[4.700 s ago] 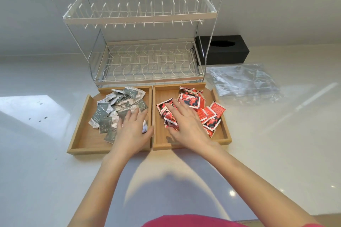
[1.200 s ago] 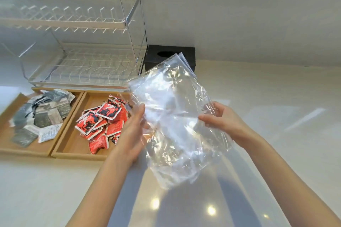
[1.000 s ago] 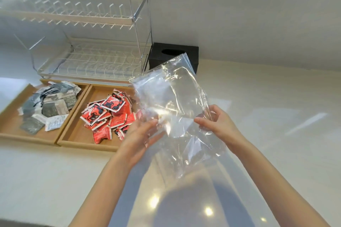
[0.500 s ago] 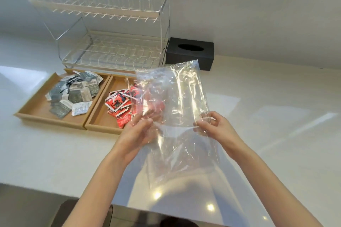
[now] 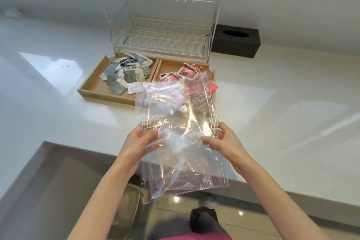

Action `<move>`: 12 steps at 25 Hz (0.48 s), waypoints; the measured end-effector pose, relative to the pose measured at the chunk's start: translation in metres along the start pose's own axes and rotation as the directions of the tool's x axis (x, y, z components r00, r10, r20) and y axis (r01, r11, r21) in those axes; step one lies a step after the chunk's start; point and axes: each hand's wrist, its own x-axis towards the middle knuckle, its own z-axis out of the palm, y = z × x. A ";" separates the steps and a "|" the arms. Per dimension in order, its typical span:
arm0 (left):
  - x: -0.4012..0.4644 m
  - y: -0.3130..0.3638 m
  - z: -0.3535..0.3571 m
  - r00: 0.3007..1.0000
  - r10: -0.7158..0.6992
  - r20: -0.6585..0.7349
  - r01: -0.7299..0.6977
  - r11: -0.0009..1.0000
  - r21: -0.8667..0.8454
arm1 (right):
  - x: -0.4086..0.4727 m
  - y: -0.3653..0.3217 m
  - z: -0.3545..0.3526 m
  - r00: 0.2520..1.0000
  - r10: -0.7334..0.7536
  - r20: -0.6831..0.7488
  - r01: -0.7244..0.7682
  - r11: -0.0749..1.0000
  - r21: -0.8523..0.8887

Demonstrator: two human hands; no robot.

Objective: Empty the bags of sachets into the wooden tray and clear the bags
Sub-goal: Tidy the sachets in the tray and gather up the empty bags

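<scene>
Both hands hold the empty clear plastic bags (image 5: 181, 122) flat in the air over the counter's front edge. My left hand (image 5: 143, 141) pinches their left side and my right hand (image 5: 221, 142) pinches their right side. Behind the bags lies the wooden tray (image 5: 93, 89) with two compartments. Its left compartment holds grey and silver sachets (image 5: 124, 76). Red sachets (image 5: 190, 70) fill the right compartment, partly hidden by the bags, and one red sachet (image 5: 213, 86) pokes out past the tray's right edge.
A two-tier white dish rack (image 5: 165, 25) stands behind the tray. A black tissue box (image 5: 236, 42) sits to its right by the wall. The white counter (image 5: 282, 113) ends at an edge near me, with floor below.
The view has pulled back from the counter and swung left. The bags have come down lower and nearer to me, now flattened between both hands, which grip them at mid-height.
</scene>
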 end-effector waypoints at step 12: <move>-0.085 -0.049 -0.137 0.973 -0.088 -0.213 0.105 0.992 0.070 | -0.076 0.025 0.134 0.997 0.041 0.063 -0.036 0.996 -0.081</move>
